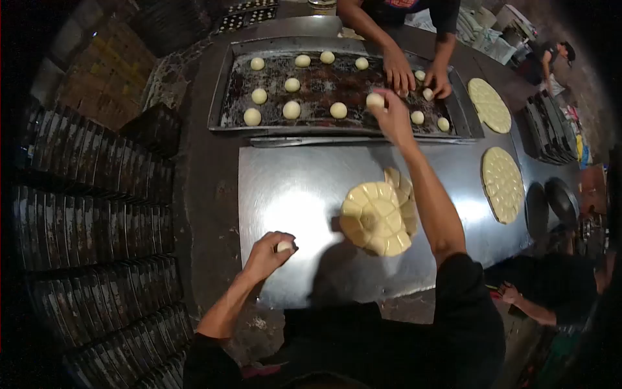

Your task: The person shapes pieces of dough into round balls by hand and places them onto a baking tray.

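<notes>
My right hand [392, 117] reaches over the dark baking tray [223, 97] with its fingers closed on a dough ball [374, 100]. Several round dough balls [291, 109] sit spaced apart in that tray. Lower down, above the left part of the shiny metal sheet [272, 188], my left hand [267, 254] is closed around another dough ball [284, 246]. Between my arms lies a flat round of dough [377, 217], scored into segments, with some pieces at its right edge pulled out of line.
Across the tray, a co-worker's two hands [398, 68] handle dough balls at its right end. Two more scored dough rounds [502, 185] lie to the right. Stacked dark trays [103, 227] line the left side. Another person [551, 292] is at the lower right.
</notes>
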A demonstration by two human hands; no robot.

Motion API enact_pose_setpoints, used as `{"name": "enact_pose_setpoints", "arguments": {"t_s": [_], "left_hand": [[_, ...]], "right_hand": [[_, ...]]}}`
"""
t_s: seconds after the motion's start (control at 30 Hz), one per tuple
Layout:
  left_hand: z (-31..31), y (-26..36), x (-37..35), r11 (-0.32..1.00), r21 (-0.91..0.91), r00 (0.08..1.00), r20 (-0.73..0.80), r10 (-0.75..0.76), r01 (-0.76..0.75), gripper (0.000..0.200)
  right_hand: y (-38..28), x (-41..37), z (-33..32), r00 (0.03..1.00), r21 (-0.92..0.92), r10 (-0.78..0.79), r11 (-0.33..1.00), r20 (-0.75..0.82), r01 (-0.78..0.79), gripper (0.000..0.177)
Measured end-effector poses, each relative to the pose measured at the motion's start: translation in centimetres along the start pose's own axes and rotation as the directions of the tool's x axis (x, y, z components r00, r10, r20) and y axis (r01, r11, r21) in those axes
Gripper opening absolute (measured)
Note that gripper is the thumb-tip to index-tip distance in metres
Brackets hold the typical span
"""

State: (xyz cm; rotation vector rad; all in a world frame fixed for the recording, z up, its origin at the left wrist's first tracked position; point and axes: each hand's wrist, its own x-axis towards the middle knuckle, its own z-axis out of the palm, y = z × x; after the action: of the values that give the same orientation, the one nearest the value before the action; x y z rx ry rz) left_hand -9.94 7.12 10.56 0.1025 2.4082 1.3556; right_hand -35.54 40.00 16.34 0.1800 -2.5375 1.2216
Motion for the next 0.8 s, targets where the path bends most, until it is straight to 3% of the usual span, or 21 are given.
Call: {"name": "enact_pose_setpoints", "arguments": {"t_s": [0.03, 0.07, 0.1, 0.13, 0.17, 0.2, 0.23, 0.3, 0.37, 0.4, 0.47, 0.53, 0.57, 0.6, 0.63, 0.7, 0.73, 0.77, 0.8], "left_hand": [[-0.5, 1.9, 1.9, 0.984, -0.154, 0.995, -0.039, -0.096, 0.088, 0.024], [-1.8, 5.8, 4.1, 0.999, -0.042, 0.993, -0.116, -0.005, 0.001, 0.027], [-2.1, 7.6, 7.2, 0.983, 0.032, 0.965, -0.184, 0.184, -0.181, 0.025], [-2.5, 8.6, 11.0, 0.961, 0.079, 0.938, -0.211, 0.275, -0.264, 0.026], [-2.8, 10.2, 15.0, 0.886, 0.251, 0.86, -0.244, 0.448, -0.39, 0.028], [-2.7, 12.0, 19.3, 0.834, 0.28, 0.79, -0.282, 0.544, -0.475, 0.028], [-2.6, 13.7, 23.3, 0.813, 0.349, 0.773, -0.287, 0.566, -0.465, 0.028], [-1.9, 15.4, 30.7, 0.754, 0.468, 0.722, -0.296, 0.625, -0.461, 0.029], [-1.2, 14.9, 37.3, 0.67, 0.576, 0.676, -0.254, 0.691, -0.468, 0.03], [-1.0, 13.9, 39.9, 0.674, 0.583, 0.679, -0.264, 0.686, -0.454, 0.03], [-0.8, 12.0, 43.5, 0.582, 0.735, 0.866, 0.017, 0.499, -0.35, 0.03], [-2.3, 13.5, 42.0, 0.594, 0.722, 0.853, -0.01, 0.522, -0.356, 0.029], [-2.8, 14.4, 40.3, 0.607, 0.698, 0.834, -0.027, 0.552, -0.38, 0.029], [-3.1, 14.2, 38.6, 0.66, 0.633, 0.78, -0.137, 0.611, -0.406, 0.027], [-2.9, 13.8, 36.7, 0.713, 0.553, 0.726, -0.257, 0.638, -0.431, 0.026], [-1.4, 16.5, 27.7, 0.907, 0.294, 0.934, -0.096, 0.343, -0.303, 0.024], [0.2, 15.0, 25.0, 0.752, 0.519, 0.845, -0.099, 0.526, -0.407, 0.021], [1.4, 13.6, 22.6, 0.528, 0.718, 0.717, -0.059, 0.695, -0.453, 0.018], [2.6, 14.0, 20.8, 0.572, 0.746, 0.727, -0.177, 0.663, -0.34, 0.014]], "right_hand": [[2.2, 3.4, 0.9, 0.999, -0.074, 0.002, 0.997, -0.04, -0.005, 0.038], [4.4, 6.1, 1.8, 0.997, -0.158, -0.039, 0.987, -0.063, 0.028, 0.041], [7.1, 8.2, 3.3, 0.997, -0.199, -0.03, 0.98, -0.076, 0.014, 0.042], [10.2, 9.4, 4.8, 1.0, -0.281, -0.016, 0.959, 0.023, 0.021, 0.042], [12.4, 10.4, 5.5, 0.993, -0.364, 0.006, 0.931, 0.119, 0.038, 0.042], [12.0, 10.8, 5.4, 0.906, -0.489, 0.23, 0.872, 0.354, -0.03, 0.041], [11.3, 10.0, 5.4, 0.905, -0.488, 0.23, 0.873, 0.357, -0.03, 0.041], [8.9, 6.6, 4.0, 0.99, -0.518, -0.069, 0.846, 0.121, 0.122, 0.04], [5.7, 2.0, 0.9, 0.977, -0.218, -0.156, 0.958, 0.143, 0.185, 0.04], [3.9, -1.3, -0.7, 0.972, -0.209, -0.201, 0.952, 0.119, 0.222, 0.039], [3.2, -7.7, -3.2, 0.958, -0.145, -0.235, 0.955, 0.166, 0.259, 0.037], [3.0, -13.0, -5.5, 0.954, -0.12, -0.224, 0.961, 0.2, 0.251, 0.037], [2.9, -15.6, -6.9, 0.956, -0.071, -0.122, 0.987, 0.267, 0.145, 0.036], [2.8, -18.5, -8.3, 0.937, -0.039, 0.002, 0.999, 0.349, 0.012, 0.036], [3.1, -20.8, -9.2, 0.943, -0.047, 0.039, 0.999, 0.331, -0.024, 0.032], [4.0, -23.4, -9.6, 0.95, 0.054, 0.215, 0.971, 0.228, -0.233, 0.025], [3.0, -22.3, -9.9, 0.917, 0.065, 0.347, 0.929, 0.195, -0.366, 0.016], [4.1, -21.4, -9.4, 0.92, 0.06, 0.357, 0.927, 0.159, -0.37, 0.015], [4.4, -19.5, -8.7, 0.936, 0.008, 0.328, 0.943, 0.127, -0.332, 0.016]]}}
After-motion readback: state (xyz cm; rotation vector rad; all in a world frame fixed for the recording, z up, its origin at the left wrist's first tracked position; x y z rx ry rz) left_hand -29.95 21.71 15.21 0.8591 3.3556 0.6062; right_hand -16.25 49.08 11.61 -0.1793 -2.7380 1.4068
